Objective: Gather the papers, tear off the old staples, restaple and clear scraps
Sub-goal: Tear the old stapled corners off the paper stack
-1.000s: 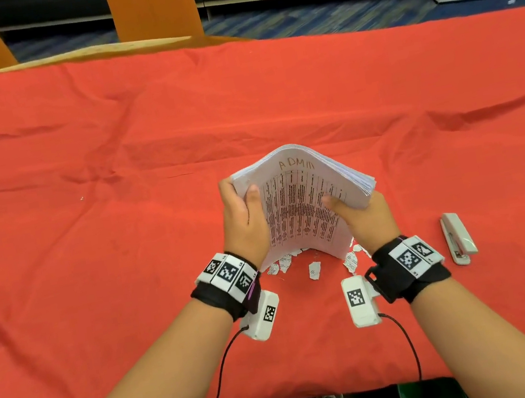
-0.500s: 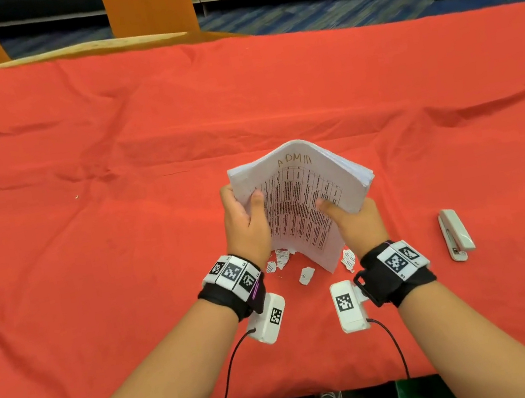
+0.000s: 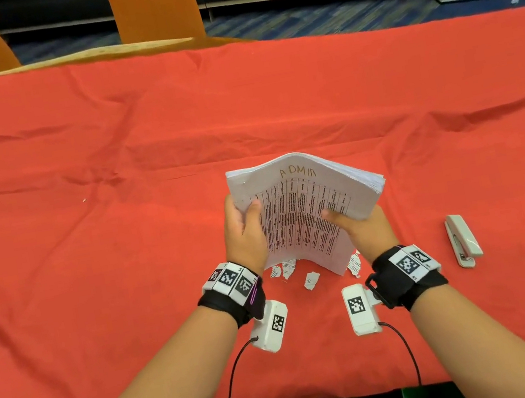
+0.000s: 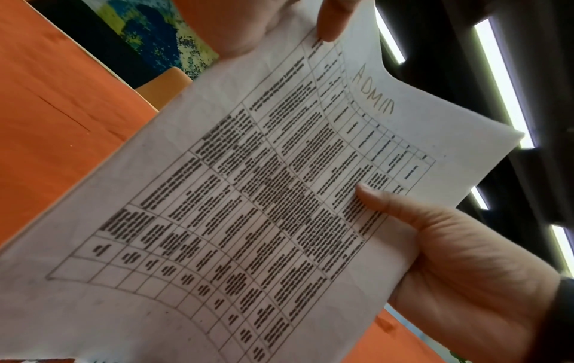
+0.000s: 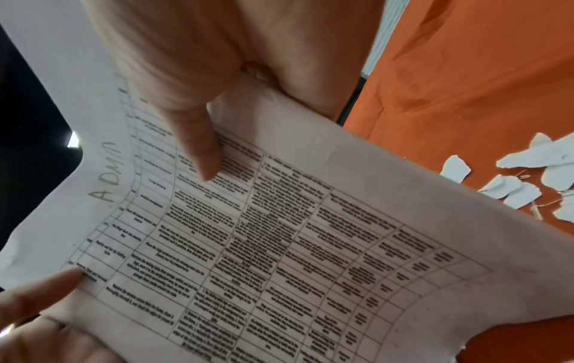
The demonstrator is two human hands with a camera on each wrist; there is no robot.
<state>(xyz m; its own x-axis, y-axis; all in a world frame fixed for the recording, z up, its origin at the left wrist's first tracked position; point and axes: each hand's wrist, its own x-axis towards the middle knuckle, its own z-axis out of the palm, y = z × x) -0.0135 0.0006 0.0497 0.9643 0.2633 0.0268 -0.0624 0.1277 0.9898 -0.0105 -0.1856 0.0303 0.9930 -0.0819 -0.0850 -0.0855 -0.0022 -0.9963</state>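
Head view: thick stack of papers (image 3: 304, 205) held upright above the tabletop (image 3: 91, 262), lower edge just over the red cloth, top sheet a printed table with "ADMIN" handwritten at the head. Left hand (image 3: 242, 233) clamped on the left edge, thumb across the front. Right hand (image 3: 359, 227) clamped on the lower right edge, thumb on the print. Torn scraps (image 3: 311, 279) scattered on the cloth directly beneath the stack. White stapler (image 3: 464, 239) lying near the right wrist, well apart from the papers and untouched. Likely squaring the sheets before restapling.

Left wrist view: top sheet bowed, right thumb (image 4: 372, 196) pressing on the table text, left thumb at the upper edge. Ragged tear at the lower corner. Ceiling light strips beyond.

Right wrist view: same sheet from the other side, left thumb (image 5: 198, 152) on the print, right thumb low at the left border. Scraps (image 5: 522, 191) on the cloth with thin bent wire among them, probably pulled staples.

Risks: sheets fanning or slipping from so thick a stack if either grip loosens; uneven edges giving a crooked staple; loose staples hiding in cloth wrinkles during clearing.

Surroundings: wrinkled red cloth over the tabletop, orange chairs (image 3: 153, 8) on the far side, dark sofa and patterned blue carpet beyond.
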